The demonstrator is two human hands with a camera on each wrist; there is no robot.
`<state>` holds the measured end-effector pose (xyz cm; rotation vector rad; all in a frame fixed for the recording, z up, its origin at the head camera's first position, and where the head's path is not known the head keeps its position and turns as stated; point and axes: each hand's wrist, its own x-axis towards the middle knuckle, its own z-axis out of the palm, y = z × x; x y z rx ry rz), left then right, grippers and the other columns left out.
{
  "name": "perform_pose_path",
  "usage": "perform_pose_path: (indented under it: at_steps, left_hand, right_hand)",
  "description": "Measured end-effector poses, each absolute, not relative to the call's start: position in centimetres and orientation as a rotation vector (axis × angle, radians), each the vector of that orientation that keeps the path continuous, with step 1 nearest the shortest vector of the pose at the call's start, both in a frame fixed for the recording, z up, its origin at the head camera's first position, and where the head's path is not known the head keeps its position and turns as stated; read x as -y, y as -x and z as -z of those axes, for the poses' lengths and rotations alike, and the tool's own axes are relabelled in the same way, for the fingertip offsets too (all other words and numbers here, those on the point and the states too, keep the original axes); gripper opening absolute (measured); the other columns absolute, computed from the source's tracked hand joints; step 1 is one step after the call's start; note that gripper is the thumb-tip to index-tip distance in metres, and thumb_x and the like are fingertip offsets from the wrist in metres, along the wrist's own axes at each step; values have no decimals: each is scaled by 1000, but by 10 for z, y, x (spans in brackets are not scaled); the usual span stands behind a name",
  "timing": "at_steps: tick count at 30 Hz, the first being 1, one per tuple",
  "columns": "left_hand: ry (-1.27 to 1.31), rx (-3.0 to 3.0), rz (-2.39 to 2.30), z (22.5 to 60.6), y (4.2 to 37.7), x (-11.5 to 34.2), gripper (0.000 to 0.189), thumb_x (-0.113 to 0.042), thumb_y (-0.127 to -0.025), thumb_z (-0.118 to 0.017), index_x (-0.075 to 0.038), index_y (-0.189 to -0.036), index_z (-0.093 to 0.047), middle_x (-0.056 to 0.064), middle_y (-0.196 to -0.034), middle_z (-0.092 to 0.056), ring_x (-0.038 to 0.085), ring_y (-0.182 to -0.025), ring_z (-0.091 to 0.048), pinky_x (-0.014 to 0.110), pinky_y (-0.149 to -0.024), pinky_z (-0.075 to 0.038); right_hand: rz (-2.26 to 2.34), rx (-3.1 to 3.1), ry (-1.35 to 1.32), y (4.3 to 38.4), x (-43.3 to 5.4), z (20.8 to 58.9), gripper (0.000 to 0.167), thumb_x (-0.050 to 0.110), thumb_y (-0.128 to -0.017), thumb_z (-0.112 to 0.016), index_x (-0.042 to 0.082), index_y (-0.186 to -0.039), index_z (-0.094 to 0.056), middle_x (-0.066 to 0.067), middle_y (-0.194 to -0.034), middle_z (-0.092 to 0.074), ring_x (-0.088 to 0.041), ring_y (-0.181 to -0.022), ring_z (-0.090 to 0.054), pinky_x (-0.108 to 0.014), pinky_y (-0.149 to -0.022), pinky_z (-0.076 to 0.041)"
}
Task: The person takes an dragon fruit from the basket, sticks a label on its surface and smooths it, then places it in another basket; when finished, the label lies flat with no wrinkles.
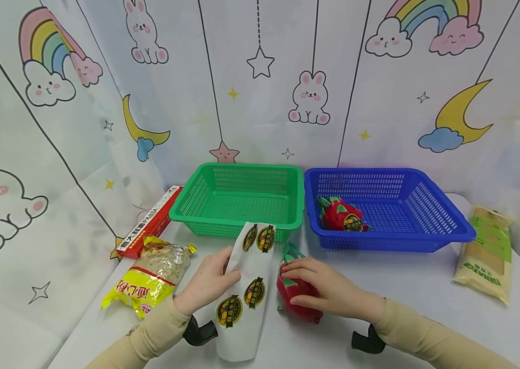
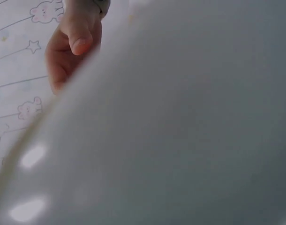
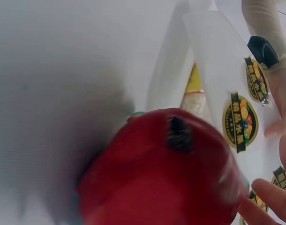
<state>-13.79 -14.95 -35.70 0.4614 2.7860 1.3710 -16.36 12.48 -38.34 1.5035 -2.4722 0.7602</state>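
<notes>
Sheet (image 1: 249,269) w/ round labels lies approx 6 o'clock of green basket (image 1: 214,226); L hand (image 1: 208,281) pinches its edge, thumb in front. Red dragon fruit (image 1: 299,305) is just beside it at 3 o'clock, R hand (image 1: 326,287) curled over & holding it. 2nd dragon fruit (image 1: 338,212) sits at 9 o'clock inside blue basket (image 1: 380,243). Yellow pkt (image 1: 156,279) near L hand at 9 o'clock, red box (image 1: 151,220) approx 10:30
</notes>
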Motion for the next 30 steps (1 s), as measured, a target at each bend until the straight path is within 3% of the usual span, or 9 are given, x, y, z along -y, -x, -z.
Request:
perform_pose_path:
  at_steps: [13, 30]
  left_hand:
    - [-557, -2672, -1470, 354, 132, 142, 40, -3, -85, -50, -6, -125, -49, 15, -110, -65, 19, -89, -63, 32, -71, -51]
    - [-649, -2602, -1539, 351, 133, 134, 39, -3, -87, -48, -6, -126, -47, 17, -104, -66, 19, -84, -64, 26, -67, -51]
  right_hand:
    - [-735, 2450, -1526, 163, -110, 373, 42, 39, -87, -60, 14, -121, -58, 4, -122, -56, -12, -111, -53, -32, -89, -49]
    - [-703, 2379, -1531, 165, -99, 367, 42, 39, -88, -59, 13, -122, -57, 4, -116, -59, -11, -107, -54, -32, -89, -48]
